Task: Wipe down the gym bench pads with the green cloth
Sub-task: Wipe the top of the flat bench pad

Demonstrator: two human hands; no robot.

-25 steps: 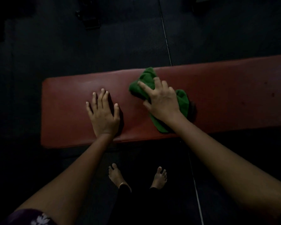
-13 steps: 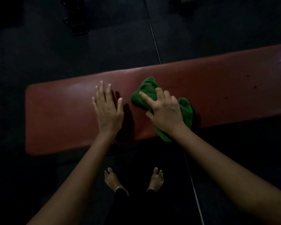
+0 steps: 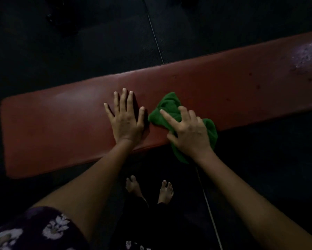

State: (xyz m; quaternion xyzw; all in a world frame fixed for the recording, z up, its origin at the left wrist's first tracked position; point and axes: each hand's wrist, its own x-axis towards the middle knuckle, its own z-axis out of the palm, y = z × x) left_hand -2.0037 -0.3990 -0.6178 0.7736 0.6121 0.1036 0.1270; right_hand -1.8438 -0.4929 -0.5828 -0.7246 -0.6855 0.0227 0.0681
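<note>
A long red bench pad (image 3: pixel 232 87) runs across the head view from lower left to upper right. My left hand (image 3: pixel 126 121) lies flat on it with fingers straight and spread. Just to its right, my right hand (image 3: pixel 187 134) presses a bunched green cloth (image 3: pixel 167 107) onto the pad, its fingers curled into the fabric and the index finger stretched out. The cloth sits at the pad's near edge, and part of it hangs over that edge below my right wrist.
Dark rubber floor mats surround the bench, with a thin seam line (image 3: pixel 155 33) running under it. My bare feet (image 3: pixel 149 190) stand close to the near edge. A pale scuffed patch (image 3: pixel 306 55) marks the pad's far right end.
Both hands have shifted to the right along the pad. The cloth has slid with my right hand toward the near edge and now hangs over it.
</note>
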